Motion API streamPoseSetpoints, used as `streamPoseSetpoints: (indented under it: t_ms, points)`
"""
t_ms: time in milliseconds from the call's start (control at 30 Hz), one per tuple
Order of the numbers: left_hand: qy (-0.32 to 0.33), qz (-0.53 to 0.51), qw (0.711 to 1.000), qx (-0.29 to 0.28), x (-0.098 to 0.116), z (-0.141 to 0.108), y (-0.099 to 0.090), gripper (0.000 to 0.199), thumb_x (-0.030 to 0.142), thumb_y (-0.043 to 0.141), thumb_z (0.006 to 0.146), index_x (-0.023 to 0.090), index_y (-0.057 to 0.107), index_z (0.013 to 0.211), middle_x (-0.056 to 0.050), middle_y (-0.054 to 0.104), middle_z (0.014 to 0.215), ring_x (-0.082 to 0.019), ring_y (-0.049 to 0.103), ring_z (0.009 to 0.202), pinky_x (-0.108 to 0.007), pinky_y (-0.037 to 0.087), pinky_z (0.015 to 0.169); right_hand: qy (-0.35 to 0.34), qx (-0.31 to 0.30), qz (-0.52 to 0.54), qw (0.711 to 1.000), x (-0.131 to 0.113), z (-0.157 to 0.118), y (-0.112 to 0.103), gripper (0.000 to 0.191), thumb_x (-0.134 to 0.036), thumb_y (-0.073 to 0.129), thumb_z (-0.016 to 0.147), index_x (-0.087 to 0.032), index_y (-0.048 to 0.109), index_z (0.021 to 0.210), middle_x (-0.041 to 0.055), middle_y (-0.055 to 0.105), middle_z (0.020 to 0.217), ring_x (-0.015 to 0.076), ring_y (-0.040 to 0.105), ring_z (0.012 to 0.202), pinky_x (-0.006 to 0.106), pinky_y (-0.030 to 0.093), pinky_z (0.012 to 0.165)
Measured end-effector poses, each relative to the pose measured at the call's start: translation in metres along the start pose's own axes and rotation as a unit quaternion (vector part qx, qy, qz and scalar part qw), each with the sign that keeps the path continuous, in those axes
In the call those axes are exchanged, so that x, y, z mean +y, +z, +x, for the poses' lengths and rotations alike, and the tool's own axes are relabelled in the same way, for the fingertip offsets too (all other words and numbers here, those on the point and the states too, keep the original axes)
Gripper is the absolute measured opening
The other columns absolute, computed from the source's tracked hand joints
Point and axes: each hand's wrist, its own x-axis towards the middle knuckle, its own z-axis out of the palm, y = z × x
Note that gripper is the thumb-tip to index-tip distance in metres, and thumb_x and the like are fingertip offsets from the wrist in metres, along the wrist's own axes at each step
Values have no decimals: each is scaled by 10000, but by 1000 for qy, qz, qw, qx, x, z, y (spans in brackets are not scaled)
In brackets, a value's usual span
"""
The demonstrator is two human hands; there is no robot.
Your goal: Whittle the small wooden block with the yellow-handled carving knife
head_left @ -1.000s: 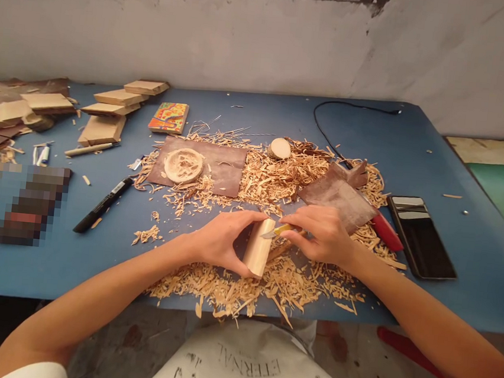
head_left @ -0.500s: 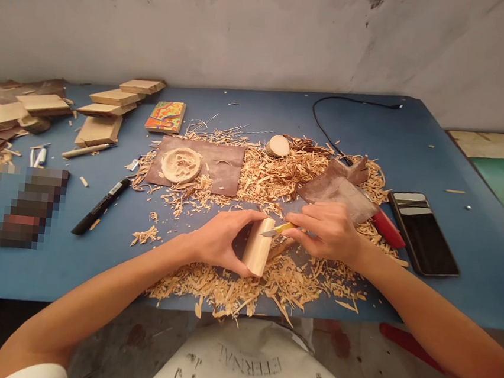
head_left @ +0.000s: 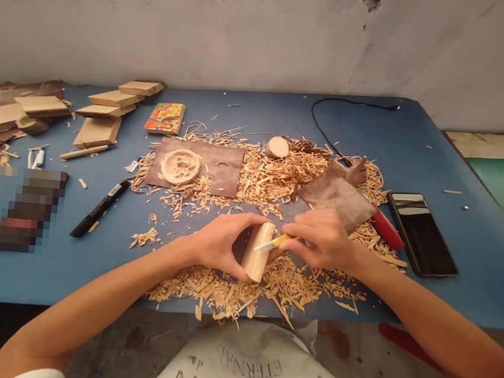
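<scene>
A pale wooden block (head_left: 257, 254) stands tilted over the shavings, its two ends between the thumb and fingers of my left hand (head_left: 224, 238). My right hand (head_left: 322, 238) is closed around a yellow utility knife (head_left: 279, 240). The knife's blade points left and lies against the face of the block. Wood shavings (head_left: 224, 290) are heaped below both hands and along the front of the table. Behind my left hand, a carved wooden disc (head_left: 180, 166) rests on a brown sandpaper sheet (head_left: 223, 165).
Folded sandpaper (head_left: 338, 191), a red-handled tool (head_left: 386, 228) and a phone (head_left: 423, 234) lie to the right. A black marker (head_left: 101, 207) and stacked wooden blocks (head_left: 108, 110) are on the left. A round wood slice (head_left: 278, 147) and a black cable (head_left: 319, 115) sit further back.
My right hand has moved a little down and left, carrying the knife lower along the block's face. My left hand keeps its hold on the block.
</scene>
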Motion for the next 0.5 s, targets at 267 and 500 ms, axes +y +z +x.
streamPoseSetpoints:
  t_ms: [267,500]
  points:
    - [1,14,1000,6,2,0,-1,936,571,883,567,241,506,1358,-92,726,1250,-295,734,1065,-407,556,930,-6,-17,16,1000,0,-3,5,288,-381,597,1013,-171,700,844,-30,578,582,99,486,501,279,323,539]
    - [3,15,1000,2,3,1,-2,931,592,873,575,251,503,1359,-91,717,1266,-302,726,1092,-409,556,922,3,-24,5,1000,8,-6,5,282,-394,608,1004,-177,714,858,-37,580,586,97,506,508,278,325,546]
